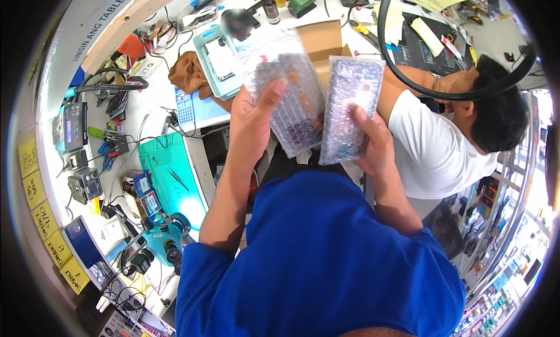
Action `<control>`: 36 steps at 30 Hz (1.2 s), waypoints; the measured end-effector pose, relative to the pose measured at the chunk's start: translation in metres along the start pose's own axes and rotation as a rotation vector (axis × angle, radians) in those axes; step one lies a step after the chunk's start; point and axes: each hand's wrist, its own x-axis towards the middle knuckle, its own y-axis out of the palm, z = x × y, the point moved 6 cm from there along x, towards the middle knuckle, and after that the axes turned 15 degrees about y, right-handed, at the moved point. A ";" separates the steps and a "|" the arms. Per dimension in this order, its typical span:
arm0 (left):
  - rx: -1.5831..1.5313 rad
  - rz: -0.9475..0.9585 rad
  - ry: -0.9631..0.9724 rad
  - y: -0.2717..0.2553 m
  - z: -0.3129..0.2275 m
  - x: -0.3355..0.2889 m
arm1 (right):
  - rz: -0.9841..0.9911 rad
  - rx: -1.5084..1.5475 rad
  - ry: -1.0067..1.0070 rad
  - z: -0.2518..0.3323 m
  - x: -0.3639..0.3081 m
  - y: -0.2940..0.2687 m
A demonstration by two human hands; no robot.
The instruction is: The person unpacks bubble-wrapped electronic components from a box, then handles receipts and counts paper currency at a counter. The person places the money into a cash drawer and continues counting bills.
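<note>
My left hand (259,112) grips a flat bubble-wrapped package (291,106), thumb on its face; something dark with orange patches shows through the plastic, smeared by motion. In my right hand (373,139) is a narrower bubble-wrapped package (348,98), silvery and upright, thumb across its front. The two packages lie close side by side in front of my body, above the table's near edge. An opened brown cardboard box (324,37) stands behind them. What exactly is inside each wrapping I cannot make out.
To the right sits a person in a white shirt (443,144), close to my right arm. A teal tray (219,63) holding a white frame stands at the back left. A teal microscope (166,241), a green mat (175,174) and cables lie at left. A black hose arcs overhead right.
</note>
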 end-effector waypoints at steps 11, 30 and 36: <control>0.231 0.051 -0.053 0.013 -0.008 -0.012 | -0.141 0.072 0.017 -0.003 0.002 -0.005; 0.191 -0.191 0.057 0.039 -0.049 -0.020 | -0.155 0.103 -0.146 0.022 -0.025 -0.017; 0.196 -0.107 0.074 0.036 -0.049 -0.019 | -0.160 0.091 -0.164 0.026 -0.031 -0.023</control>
